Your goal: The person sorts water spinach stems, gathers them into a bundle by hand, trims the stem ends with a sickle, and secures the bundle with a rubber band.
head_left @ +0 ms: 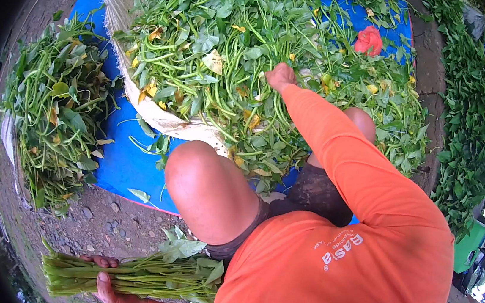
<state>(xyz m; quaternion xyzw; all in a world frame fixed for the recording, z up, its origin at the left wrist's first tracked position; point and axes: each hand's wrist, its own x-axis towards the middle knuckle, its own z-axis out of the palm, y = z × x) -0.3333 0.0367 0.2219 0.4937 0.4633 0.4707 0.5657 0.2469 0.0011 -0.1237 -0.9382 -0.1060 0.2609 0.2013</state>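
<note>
My left hand (118, 297) is wrapped around a thick bundle of leafy green stems (155, 275), held off to my left over the ground. The cut ends point left and the leaves hang toward my lap. My right hand (282, 77) reaches into a wide pile of loose leafy greens (232, 63) in front of me. Its fingers are closed at the stems there, partly hidden by the hand itself. Yellowed leaves are scattered through the pile, which lies on a pale woven sack (161, 122) over a blue tarp (127, 164).
A heap of greens (59, 118) stands to the left of the tarp. A red plastic bag (368, 41) sits at the pile's right side. Further right runs a long row of bundled greens (465, 108). Stony ground (118, 219) borders the tarp, and my bare knees flank the near edge.
</note>
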